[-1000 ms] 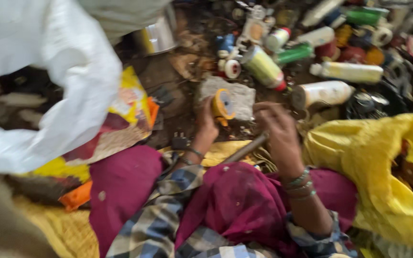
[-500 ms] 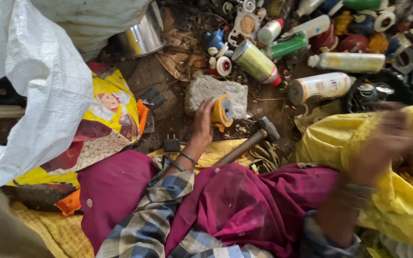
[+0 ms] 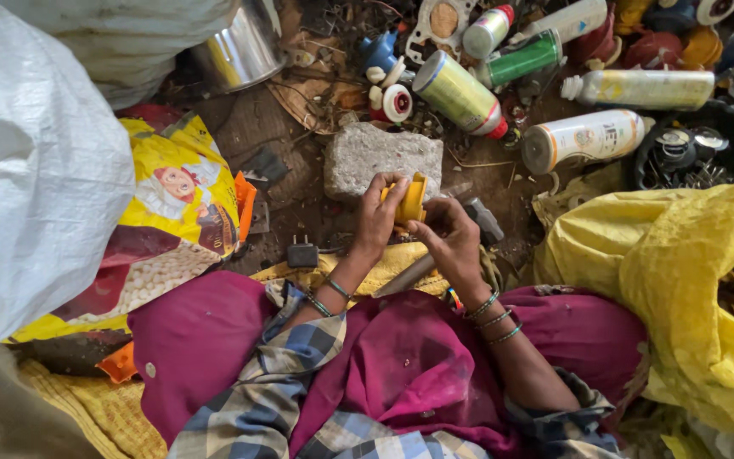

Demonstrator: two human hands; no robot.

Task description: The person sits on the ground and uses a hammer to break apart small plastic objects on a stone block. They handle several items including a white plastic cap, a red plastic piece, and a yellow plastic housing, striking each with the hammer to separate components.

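Observation:
I hold a small yellow plastic piece (image 3: 411, 201) between both hands, just in front of a grey stone block (image 3: 381, 155). My left hand (image 3: 377, 219) grips its left side with fingers curled over the top. My right hand (image 3: 450, 238) pinches its lower right edge. A hammer (image 3: 479, 219) lies under my right hand, its head toward the stone and its wooden handle running back to my lap. Bangles ring both wrists.
Spray cans and bottles (image 3: 460, 92) lie beyond the stone. A steel pot (image 3: 239, 53) sits at top left, a white sack (image 3: 36, 161) and a yellow printed bag (image 3: 176, 204) at left, a yellow sack (image 3: 681, 280) at right. A black plug (image 3: 302, 253) lies near my left wrist.
My right hand came back from the yellow sack at the right and now pinches the yellow piece. My left hand kept hold of it and drew it slightly nearer.

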